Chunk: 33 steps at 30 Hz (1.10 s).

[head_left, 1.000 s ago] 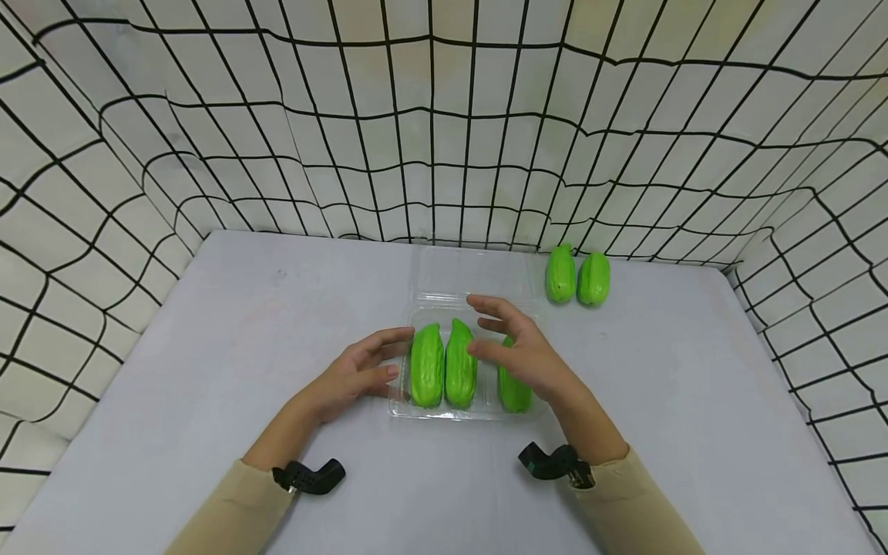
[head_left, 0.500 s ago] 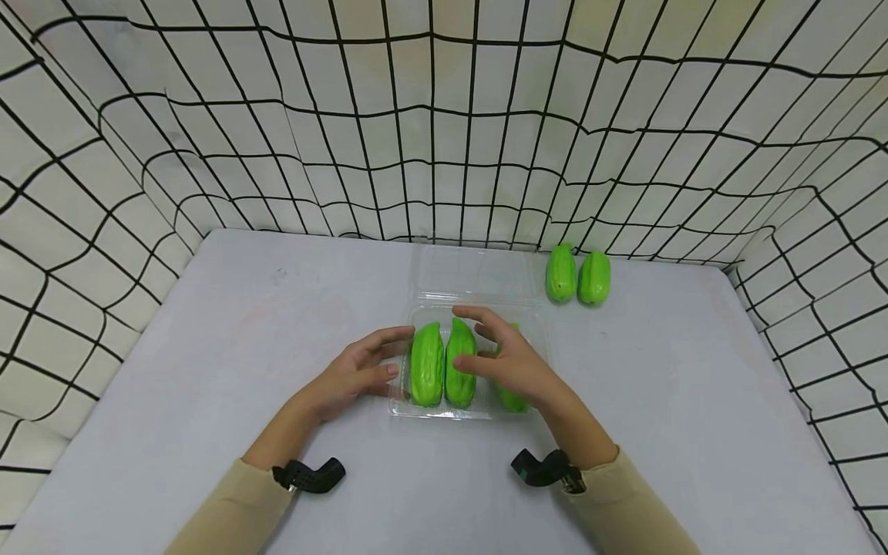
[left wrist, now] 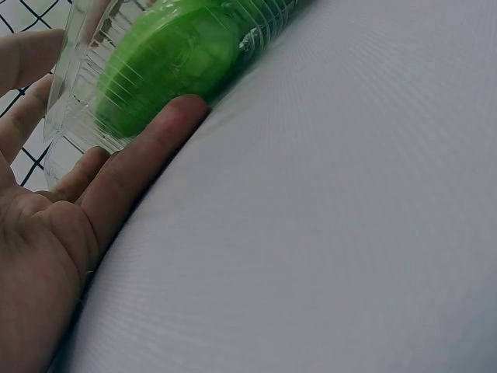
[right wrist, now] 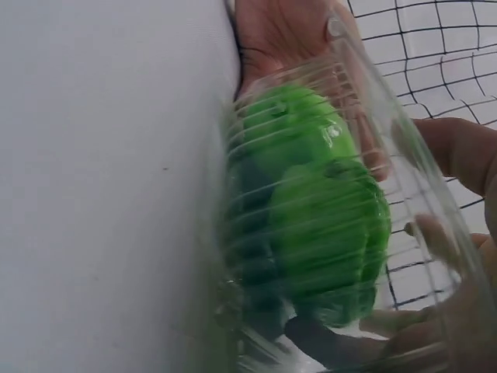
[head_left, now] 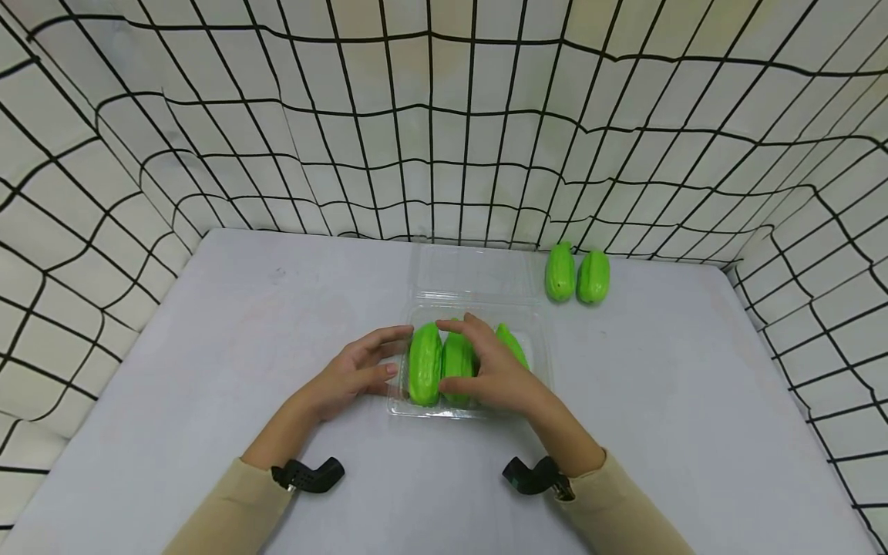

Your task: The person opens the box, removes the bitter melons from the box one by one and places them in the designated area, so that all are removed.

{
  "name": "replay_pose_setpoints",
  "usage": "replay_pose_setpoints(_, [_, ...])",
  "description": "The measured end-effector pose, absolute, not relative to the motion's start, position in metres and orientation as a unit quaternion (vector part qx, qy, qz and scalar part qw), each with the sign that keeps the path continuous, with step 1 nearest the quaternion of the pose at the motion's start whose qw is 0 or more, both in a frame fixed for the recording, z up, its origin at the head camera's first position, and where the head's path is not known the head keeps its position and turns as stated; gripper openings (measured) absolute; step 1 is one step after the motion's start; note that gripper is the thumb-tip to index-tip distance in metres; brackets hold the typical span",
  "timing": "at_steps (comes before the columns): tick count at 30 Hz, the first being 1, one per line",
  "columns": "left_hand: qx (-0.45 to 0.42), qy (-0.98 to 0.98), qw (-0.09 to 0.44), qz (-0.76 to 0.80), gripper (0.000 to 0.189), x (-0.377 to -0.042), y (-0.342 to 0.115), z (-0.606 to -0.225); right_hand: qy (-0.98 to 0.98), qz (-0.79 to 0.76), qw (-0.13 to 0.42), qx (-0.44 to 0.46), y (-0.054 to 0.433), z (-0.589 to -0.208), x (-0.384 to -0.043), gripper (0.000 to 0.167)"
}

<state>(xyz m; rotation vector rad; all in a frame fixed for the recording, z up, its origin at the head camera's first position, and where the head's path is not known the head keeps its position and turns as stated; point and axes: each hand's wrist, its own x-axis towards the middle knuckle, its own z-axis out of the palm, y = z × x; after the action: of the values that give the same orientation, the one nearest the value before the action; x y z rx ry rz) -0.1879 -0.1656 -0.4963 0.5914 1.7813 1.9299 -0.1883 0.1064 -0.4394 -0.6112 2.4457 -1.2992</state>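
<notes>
A clear plastic clamshell box [head_left: 537,320] lies open on the table with three green ridged gourds in it. My left hand [head_left: 350,379] rests along the box's left side, fingers spread loosely. In the left wrist view one finger [left wrist: 147,155] reaches low against the clear wall. The left gourd [head_left: 425,366] and the middle gourd [head_left: 456,356] lie side by side. Over the middle one is my right hand [head_left: 496,374], its bent fingers and thumb spread around it without a visible pinch. The same hand partly covers the right gourd [head_left: 512,344].
The box's hinged lid [head_left: 479,271] lies flat behind it. Two more green gourds, one [head_left: 560,274] beside the other [head_left: 593,277], lie at the back edge of the white table [head_left: 277,324]. Black netting [head_left: 430,116] surrounds the back and sides.
My right hand has moved left and slightly nearer, from the right gourd to over the middle one. The right gourd's top now shows behind the hand. My left hand stays in place.
</notes>
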Motion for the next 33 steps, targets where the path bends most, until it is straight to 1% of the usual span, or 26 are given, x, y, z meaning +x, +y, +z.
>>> replay_pose_setpoints(4, [0.214, 0.649, 0.221, 0.696, 0.059, -0.187, -0.166, -0.496, 0.871, -0.411, 0.157, -0.217, 0.103, -0.445, -0.187, 0.083])
replay_pose_setpoints(8, [0.215, 0.649, 0.219, 0.695, 0.059, -0.187, -0.165, -0.495, 0.881, -0.391, 0.146, -0.222, 0.102, -0.447, -0.185, 0.085])
replay_pose_setpoints(16, [0.216, 0.649, 0.219, 0.696, 0.058, -0.187, -0.165, -0.495, 0.884, -0.4, 0.097, -0.221, 0.101, -0.445, -0.184, 0.083])
replay_pose_setpoints(19, [0.217, 0.648, 0.221, 0.696, 0.058, -0.187, -0.165, -0.495, 0.88, -0.412, 0.087, -0.22, 0.103, -0.443, -0.185, 0.082])
replay_pose_setpoints(33, [0.212, 0.643, 0.221, 0.702, 0.06, -0.187, -0.165, -0.494, 0.833, -0.508, 0.103, -0.195, 0.111, -0.431, -0.189, 0.078])
